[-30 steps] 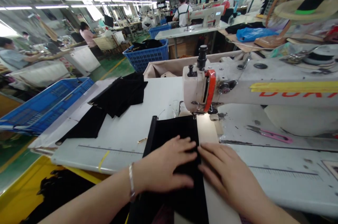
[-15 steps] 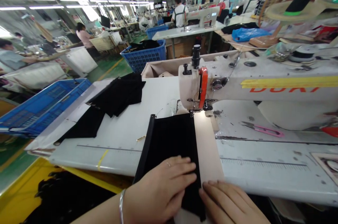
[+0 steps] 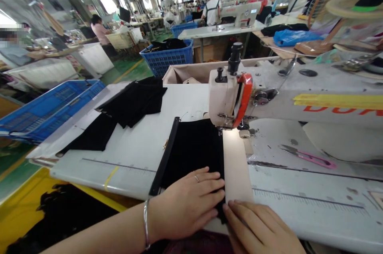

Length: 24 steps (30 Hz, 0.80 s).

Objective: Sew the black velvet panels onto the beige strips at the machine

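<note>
A black fabric panel lies on the sewing table with its right edge under the needle area of the sewing machine. A stiff dark band runs along its left side. Beneath that right edge is a cream strip, which stretches toward me. My left hand, wearing a ring and a bracelet, rests flat on the panel, fingers extended. Lower right, my right hand lies over the strip with straight fingers, its fingertips at the panel's near right corner. Its thumb is hidden.
Black fabric pieces lie at the table's left. Pink-handled thread snips rest right of the needle. A small gold-coloured piece sits beside the panel. A yellow bin and blue crates stand left; people work further back.
The black panel has slid forward under the machine, its near edge now farther from me. My left hand has moved slightly forward with it. The camera view has shifted a little.
</note>
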{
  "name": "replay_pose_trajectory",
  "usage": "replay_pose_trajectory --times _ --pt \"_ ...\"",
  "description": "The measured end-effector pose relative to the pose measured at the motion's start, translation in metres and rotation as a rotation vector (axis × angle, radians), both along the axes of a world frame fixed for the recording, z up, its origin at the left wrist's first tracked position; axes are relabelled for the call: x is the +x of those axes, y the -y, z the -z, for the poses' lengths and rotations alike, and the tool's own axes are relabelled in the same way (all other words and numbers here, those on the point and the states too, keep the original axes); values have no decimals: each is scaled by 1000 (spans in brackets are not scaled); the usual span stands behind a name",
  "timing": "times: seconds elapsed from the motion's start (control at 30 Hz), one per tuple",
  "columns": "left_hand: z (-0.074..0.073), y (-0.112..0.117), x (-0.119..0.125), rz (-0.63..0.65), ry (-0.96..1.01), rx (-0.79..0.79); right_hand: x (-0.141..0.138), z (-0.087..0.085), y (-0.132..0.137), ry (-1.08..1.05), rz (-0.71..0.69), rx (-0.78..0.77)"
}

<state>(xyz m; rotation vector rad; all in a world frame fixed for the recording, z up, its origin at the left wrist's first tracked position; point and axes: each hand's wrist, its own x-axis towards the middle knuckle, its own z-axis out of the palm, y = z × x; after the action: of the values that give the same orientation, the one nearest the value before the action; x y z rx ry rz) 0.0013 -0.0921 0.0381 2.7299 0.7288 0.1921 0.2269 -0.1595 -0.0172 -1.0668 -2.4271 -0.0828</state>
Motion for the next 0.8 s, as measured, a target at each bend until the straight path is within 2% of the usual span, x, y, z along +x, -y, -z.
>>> replay_pose_trajectory --times 0.13,0.33,0.6,0.8 --pt "10 5 -6 37 86 21 -3 0 -11 -63 14 21" --pt "20 -16 -6 99 192 83 -4 -4 -24 -91 49 14" --pt "22 -45 2 101 141 154 -6 -7 -41 -132 86 -30" --pt "23 -66 7 107 52 240 -6 -6 -54 -76 106 -47"
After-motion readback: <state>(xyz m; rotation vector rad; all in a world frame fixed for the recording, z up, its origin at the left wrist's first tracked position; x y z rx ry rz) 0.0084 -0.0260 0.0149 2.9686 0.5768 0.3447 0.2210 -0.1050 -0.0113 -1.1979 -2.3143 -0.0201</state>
